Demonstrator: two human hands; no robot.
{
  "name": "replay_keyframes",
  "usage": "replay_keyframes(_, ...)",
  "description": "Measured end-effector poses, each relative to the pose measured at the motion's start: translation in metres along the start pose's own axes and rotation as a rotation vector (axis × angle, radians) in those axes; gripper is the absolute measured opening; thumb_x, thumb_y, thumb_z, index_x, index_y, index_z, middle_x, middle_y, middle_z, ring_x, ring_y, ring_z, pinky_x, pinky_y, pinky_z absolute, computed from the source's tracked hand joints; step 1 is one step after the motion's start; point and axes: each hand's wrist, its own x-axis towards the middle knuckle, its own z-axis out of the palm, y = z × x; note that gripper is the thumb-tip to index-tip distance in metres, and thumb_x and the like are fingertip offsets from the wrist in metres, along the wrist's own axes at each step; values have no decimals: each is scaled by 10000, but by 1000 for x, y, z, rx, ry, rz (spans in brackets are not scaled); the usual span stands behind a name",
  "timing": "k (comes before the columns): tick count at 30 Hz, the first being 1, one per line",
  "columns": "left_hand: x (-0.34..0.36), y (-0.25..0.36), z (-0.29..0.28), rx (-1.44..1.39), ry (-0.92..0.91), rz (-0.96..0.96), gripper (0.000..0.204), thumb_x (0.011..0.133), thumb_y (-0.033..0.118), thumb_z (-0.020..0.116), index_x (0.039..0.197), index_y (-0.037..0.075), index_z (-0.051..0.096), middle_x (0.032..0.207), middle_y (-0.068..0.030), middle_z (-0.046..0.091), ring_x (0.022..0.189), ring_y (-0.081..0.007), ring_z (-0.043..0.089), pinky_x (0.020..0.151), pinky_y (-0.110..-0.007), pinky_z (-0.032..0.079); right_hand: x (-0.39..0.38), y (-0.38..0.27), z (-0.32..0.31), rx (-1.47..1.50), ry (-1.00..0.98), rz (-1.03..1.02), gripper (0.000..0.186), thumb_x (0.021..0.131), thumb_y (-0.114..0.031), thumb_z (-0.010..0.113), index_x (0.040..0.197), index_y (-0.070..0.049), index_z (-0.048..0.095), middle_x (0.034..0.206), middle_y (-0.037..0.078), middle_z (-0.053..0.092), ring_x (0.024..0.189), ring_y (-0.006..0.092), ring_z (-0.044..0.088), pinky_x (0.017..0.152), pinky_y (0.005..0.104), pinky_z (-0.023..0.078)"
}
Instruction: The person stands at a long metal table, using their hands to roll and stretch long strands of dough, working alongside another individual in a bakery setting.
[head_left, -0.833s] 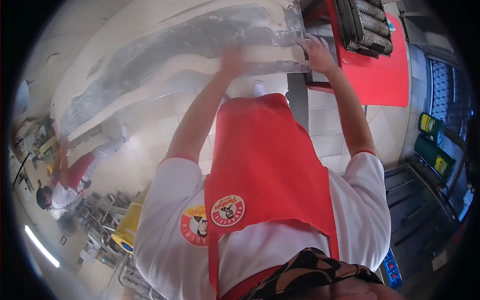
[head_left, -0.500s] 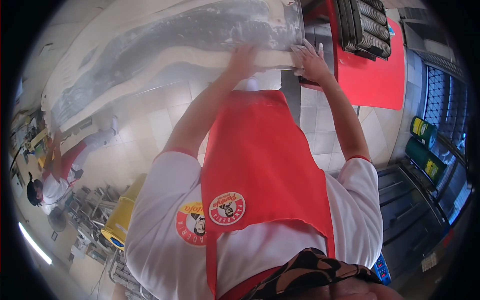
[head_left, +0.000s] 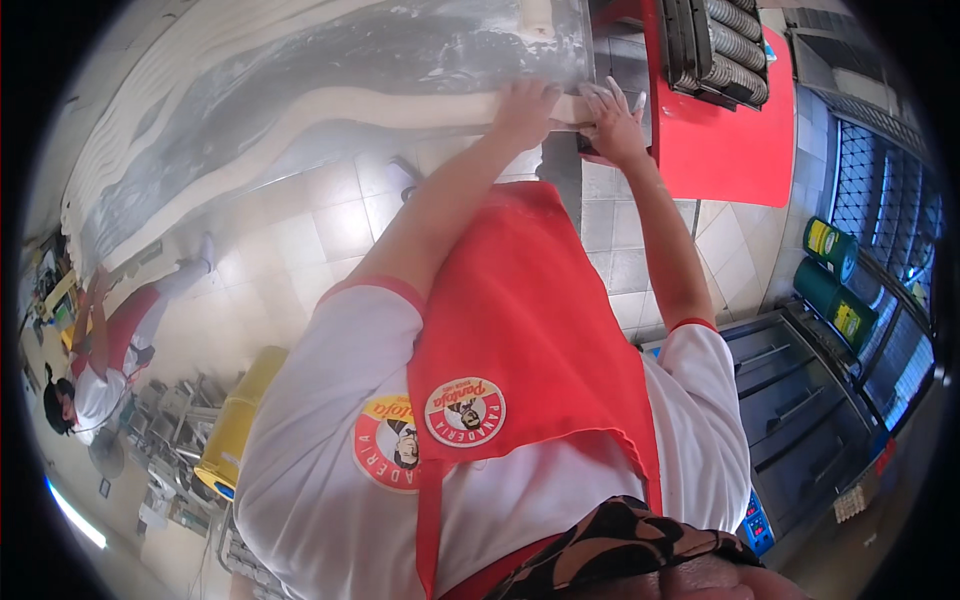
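A long pale rope of dough (head_left: 400, 108) snakes along the near edge of a floured metal worktable (head_left: 420, 62). My left hand (head_left: 525, 114) lies over the rope close to its right end, fingers stretched forward. Beside it, at the tip of the rope by the table's right corner, my right hand (head_left: 612, 122) rests with fingers spread and dusted with flour. A short stretch of dough shows between the two hands. What lies under my palms is hidden.
A red table (head_left: 725, 155) stands at the right, bearing a dark rack of ridged, coil-like rolls (head_left: 735, 50). Another person (head_left: 105, 375) works at the table's far left end. A yellow drum (head_left: 240, 420) is at lower left, green canisters (head_left: 838, 300) at right.
My left hand has slid right along the dough, closer to my right hand. My right hand stays at the rope's end, and the whole view has shifted slightly.
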Motion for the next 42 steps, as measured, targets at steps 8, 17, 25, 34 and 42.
replay_keyframes(8,1,-2,-3,97,-18,65,659,878,471,725,1448,194,546,1376,-66,521,1307,-255,459,1036,-499,339,-43,-59,38,60,125,107,936,959,-588,565,1625,-48,189,1702,143,187,1568,338,192,1219,630,201)
replay_keyframes(17,-40,-38,-29,82,-39,-33,752,885,524,703,1511,171,481,1404,-84,496,1324,-291,433,1080,-516,313,-33,-56,14,-76,-208,147,961,953,-574,583,1650,-106,117,1723,100,128,1588,300,129,1227,660,148)
replay_keyframes(25,-37,-37,-30,122,-59,-81,733,867,519,723,1505,243,492,1400,-93,494,1327,-293,436,1077,-531,319,-24,-71,21,21,-101,78,902,969,-576,568,1650,-151,157,1715,130,146,1579,337,150,1249,593,166)
replay_keyframes(34,-61,-102,-96,190,-303,-165,729,825,611,728,1351,119,610,1448,-125,525,1381,-312,451,1124,-545,318,-32,-67,21,146,-85,-56,930,901,-406,727,1622,-91,231,1687,171,214,1546,404,216,1256,498,218)
replay_keyframes(42,-30,-115,-113,-243,-436,-124,716,785,516,807,1268,15,641,1296,-208,654,1197,-383,614,1003,-451,485,5,-48,10,118,-25,-34,752,871,-277,756,1532,-134,428,1616,70,364,1507,290,322,1214,636,247)
